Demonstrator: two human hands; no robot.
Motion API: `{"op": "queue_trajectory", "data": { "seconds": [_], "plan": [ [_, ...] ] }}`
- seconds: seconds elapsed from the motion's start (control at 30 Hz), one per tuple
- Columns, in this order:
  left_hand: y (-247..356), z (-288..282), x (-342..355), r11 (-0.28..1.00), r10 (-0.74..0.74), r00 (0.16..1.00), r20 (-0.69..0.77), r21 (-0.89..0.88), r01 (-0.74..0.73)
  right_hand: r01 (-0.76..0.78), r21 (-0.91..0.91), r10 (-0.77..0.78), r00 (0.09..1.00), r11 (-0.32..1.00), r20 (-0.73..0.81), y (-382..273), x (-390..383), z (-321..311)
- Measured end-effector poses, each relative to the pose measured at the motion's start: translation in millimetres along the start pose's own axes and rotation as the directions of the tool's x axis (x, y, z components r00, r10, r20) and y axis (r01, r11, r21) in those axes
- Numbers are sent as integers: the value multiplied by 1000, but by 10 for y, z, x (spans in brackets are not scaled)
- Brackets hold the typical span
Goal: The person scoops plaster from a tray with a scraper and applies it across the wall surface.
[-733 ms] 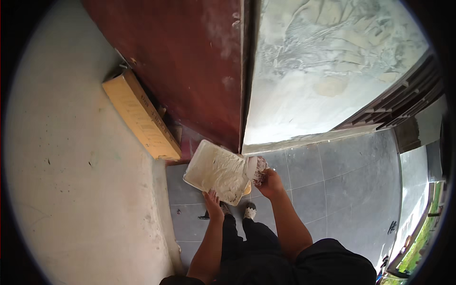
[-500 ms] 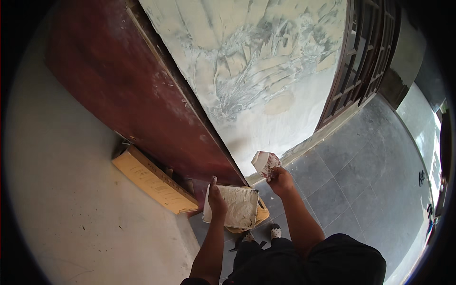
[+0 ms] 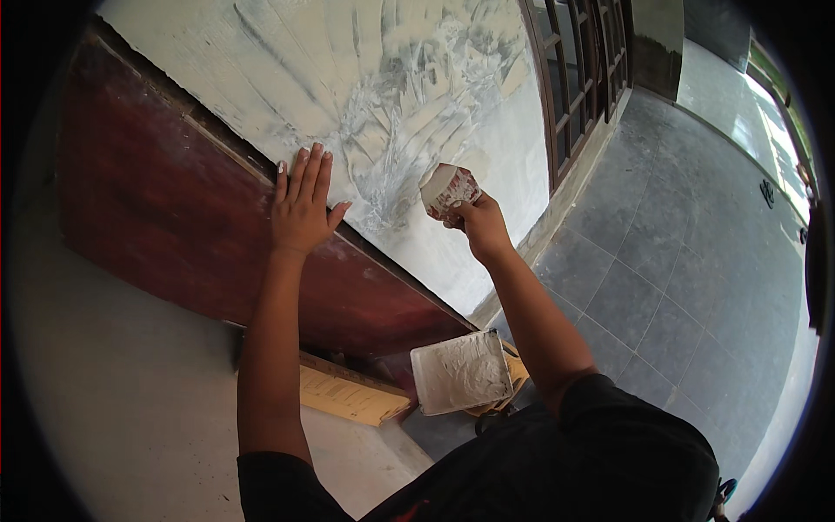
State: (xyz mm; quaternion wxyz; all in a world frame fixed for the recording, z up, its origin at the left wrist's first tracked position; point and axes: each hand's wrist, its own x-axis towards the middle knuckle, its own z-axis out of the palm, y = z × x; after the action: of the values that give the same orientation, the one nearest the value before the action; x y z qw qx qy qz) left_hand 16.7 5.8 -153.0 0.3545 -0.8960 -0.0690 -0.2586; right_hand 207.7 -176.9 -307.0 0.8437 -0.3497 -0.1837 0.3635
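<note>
Spreading filler on the pale panel (image 3: pixel 417 78) is the work in hand. From the head view, the right hand (image 3: pixel 477 222) is clamped on a small putty-smeared scraper (image 3: pixel 449 188), its blade against the panel near centre, at about one o'clock from the left hand (image 3: pixel 302 204). That left hand lies flat, fingers apart, holding nothing, braced across the panel's edge and the dark red frame (image 3: pixel 174 217). I'd judge a low blade angle and long, even strokes would serve best — the streaks look uneven. The putty tray (image 3: pixel 461 372) rests on the floor (image 3: pixel 661 287) at six o'clock, easy to reload from.
</note>
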Motion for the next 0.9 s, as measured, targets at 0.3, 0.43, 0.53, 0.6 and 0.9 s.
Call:
{"op": "queue_trajectory", "data": {
  "seconds": [0.3, 0.43, 0.53, 0.6, 0.9],
  "plan": [
    [-82, 360, 11, 980, 107, 993, 41, 166, -112, 198, -583, -305, 948, 788, -90, 202, 146, 293],
    [-89, 389, -7, 985, 136, 990, -30, 108, -132, 184, -396, -274, 944, 900, -183, 353, 233, 71],
    [-88, 407, -10, 984, 154, 987, -49, 93, -149, 170, -245, -237, 931, 954, -277, 294, 367, -121],
    [-90, 424, 5, 983, 161, 985, -63, 95, -155, 182, -188, -238, 911, 965, -336, 205, 501, -254],
    [-92, 430, 4, 982, 159, 981, -116, 125, -144, 172, -957, -664, 747, 232, -27, 251, 354, 546]
  ]
}}
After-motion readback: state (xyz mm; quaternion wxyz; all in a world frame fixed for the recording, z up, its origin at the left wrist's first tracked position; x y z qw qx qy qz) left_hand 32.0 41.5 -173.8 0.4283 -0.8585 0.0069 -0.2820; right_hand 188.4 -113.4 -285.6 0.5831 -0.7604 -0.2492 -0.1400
